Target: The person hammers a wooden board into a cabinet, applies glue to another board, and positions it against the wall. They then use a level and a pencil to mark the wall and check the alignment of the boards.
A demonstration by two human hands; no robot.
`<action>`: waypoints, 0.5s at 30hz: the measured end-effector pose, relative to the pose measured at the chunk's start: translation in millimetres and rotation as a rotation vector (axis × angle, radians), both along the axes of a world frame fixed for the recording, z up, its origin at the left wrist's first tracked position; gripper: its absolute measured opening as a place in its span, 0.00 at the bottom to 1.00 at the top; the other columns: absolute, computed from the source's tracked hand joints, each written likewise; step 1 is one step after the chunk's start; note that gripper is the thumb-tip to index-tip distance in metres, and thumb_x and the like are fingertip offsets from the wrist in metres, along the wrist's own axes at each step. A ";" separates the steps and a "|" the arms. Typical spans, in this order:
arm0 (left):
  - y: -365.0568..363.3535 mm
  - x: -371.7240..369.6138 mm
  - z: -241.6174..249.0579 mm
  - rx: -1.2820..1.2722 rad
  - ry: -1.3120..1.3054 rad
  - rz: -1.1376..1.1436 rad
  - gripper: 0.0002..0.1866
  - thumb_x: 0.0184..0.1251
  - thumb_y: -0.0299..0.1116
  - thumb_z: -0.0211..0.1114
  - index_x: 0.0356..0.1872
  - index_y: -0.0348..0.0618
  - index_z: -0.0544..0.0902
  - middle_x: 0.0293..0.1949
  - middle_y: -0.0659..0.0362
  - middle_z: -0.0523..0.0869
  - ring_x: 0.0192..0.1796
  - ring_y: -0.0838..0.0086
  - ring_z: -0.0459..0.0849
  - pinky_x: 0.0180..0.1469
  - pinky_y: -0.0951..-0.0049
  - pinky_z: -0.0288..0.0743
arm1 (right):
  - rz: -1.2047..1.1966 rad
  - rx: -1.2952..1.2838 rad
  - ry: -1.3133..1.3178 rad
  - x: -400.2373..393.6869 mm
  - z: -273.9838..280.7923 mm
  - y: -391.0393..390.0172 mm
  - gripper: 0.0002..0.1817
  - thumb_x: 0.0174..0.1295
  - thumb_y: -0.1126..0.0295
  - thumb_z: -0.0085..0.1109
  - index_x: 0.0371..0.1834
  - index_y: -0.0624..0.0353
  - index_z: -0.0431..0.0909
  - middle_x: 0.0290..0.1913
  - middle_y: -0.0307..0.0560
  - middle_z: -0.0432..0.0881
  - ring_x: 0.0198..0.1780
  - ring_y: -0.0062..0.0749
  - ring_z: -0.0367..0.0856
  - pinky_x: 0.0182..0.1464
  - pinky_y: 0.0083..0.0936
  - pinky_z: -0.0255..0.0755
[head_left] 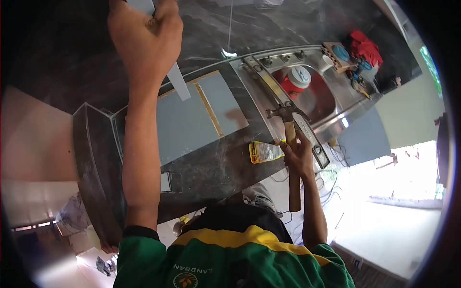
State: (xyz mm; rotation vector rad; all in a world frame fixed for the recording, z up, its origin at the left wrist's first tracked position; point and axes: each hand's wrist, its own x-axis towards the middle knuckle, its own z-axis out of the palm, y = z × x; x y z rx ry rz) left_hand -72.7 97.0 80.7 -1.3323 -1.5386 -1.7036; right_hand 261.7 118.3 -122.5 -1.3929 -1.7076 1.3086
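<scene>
My left hand (149,36) is raised at the upper left against the dark marbled wall, closed around a flat pale grey strip (178,82) that sticks out above and below it. In my right hand (300,156) is a claw hammer (288,120), gripped by its wooden handle with the head pointing away from me. A clear packet with yellow edges (267,152) lies beside that hand, its end right at the fingers. Under the strip's lower end, a grey panel (187,125) with a tan band rests on the dark countertop (211,168).
A long spirit level (269,82) lies across the edge of the steel sink (326,103). In the basin stands a red jug with a white lid (298,78). Behind it are a white cup (325,63), a red cloth (365,48) and several tools. Cables (331,185) trail on the floor.
</scene>
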 end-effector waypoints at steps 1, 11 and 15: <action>-1.9 0.6 1.2 0.015 -0.003 0.006 0.10 0.52 0.27 0.62 0.28 0.26 0.77 0.25 0.54 0.83 0.28 0.75 0.80 0.36 0.72 0.74 | 0.048 0.002 -0.047 0.6 -4.6 16.3 0.28 0.59 0.67 0.65 0.60 0.67 0.67 0.26 0.45 0.80 0.19 0.23 0.76 0.21 0.21 0.71; -4.6 10.7 -5.0 0.052 -0.108 -0.122 0.21 0.53 0.20 0.54 0.51 0.27 0.71 0.38 0.55 0.79 0.37 0.76 0.76 0.42 0.76 0.72 | 0.304 0.030 0.027 -111.9 -136.7 171.5 0.15 0.56 0.68 0.60 0.43 0.66 0.76 0.26 0.45 0.79 0.25 0.27 0.78 0.27 0.27 0.74; -2.9 11.9 -5.8 -0.006 -0.211 -0.084 0.25 0.52 0.19 0.51 0.55 0.27 0.69 0.43 0.54 0.78 0.44 0.76 0.75 0.47 0.77 0.71 | 0.215 0.180 -0.194 -158.9 -155.5 187.8 0.23 0.50 0.62 0.68 0.43 0.68 0.76 0.32 0.60 0.84 0.37 0.42 0.87 0.37 0.38 0.80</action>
